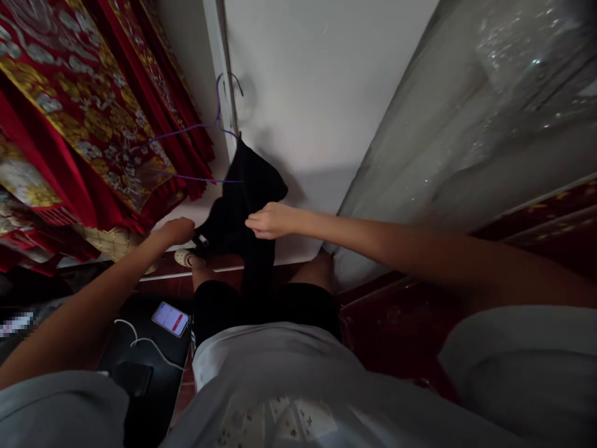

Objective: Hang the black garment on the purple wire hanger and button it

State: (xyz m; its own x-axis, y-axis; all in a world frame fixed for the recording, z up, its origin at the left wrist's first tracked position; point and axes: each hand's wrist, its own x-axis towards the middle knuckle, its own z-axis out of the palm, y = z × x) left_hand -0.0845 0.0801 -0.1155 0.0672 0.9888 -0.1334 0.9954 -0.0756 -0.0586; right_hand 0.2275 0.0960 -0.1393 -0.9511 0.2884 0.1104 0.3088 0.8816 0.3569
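Note:
A black garment [255,177] hangs on the right side of a thin purple hanger [196,126]. The hanger's left arm is bare, and its hook is up by a pale upright bar [224,62]. My right hand [270,220] pinches the front of the garment below the hanger. Lower and to the left, my left hand [178,231] is closed at the garment's left edge, close to a small white label [203,239]. The cloth droops between both hands and down over my lap. What kind of garment it is cannot be made out.
Red embroidered cloths [107,118] hang at the left. A lit phone [170,319] and a white cable [153,345] lie on a black surface [158,392] at lower left. Clear plastic sheeting [420,155] covers something large on the right. A pale wall [317,74] stands ahead.

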